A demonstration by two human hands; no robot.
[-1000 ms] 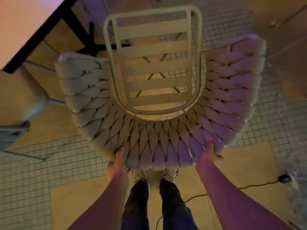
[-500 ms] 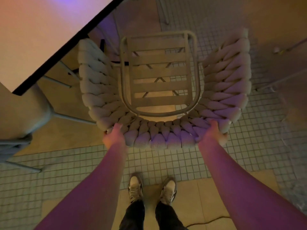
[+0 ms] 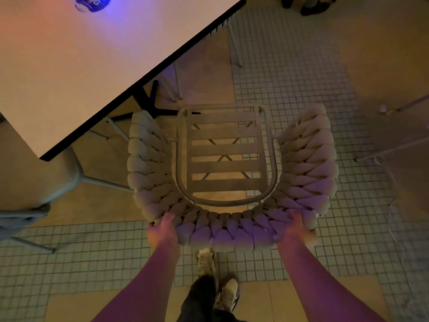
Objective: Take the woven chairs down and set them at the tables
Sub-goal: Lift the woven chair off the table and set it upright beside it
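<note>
**Both hands on the woven chair beside the table**

Head view: A pale chair with a thick braided-rope back and arms and a slatted seat in a tubular metal frame (image 3: 226, 163) stands upright on the floor, seen from above and behind. Its seat faces away from the person, and its front left corner is just beside the dark-edged corner of the pale rectangular table (image 3: 81, 66). The left hand (image 3: 162, 231) has its grip closed over the rear left curve of the braided back, fingers wrapped over the rope edge. The right hand (image 3: 297, 231) does the same at the rear right curve, thumb and fingers folded onto the weave. Both forearms reach forward from the bottom of the view.

Below the chair back, the person's dark trousers and light sneakers (image 3: 228, 291) show, one foot ahead of the other. The floor (image 3: 290, 77) is a mix of small pale square tiles and larger tan slabs. The black cross-shaped table base (image 3: 151, 103) shows under the table, just beyond the chair's left arm.

At the left edge, part of another pale chair with thin metal legs (image 3: 34, 182) sits close to the table's near corner. On the tabletop near the upper edge lies a glowing blue round object (image 3: 92, 2); it carries lettering, but that is too blurred to read.
</note>
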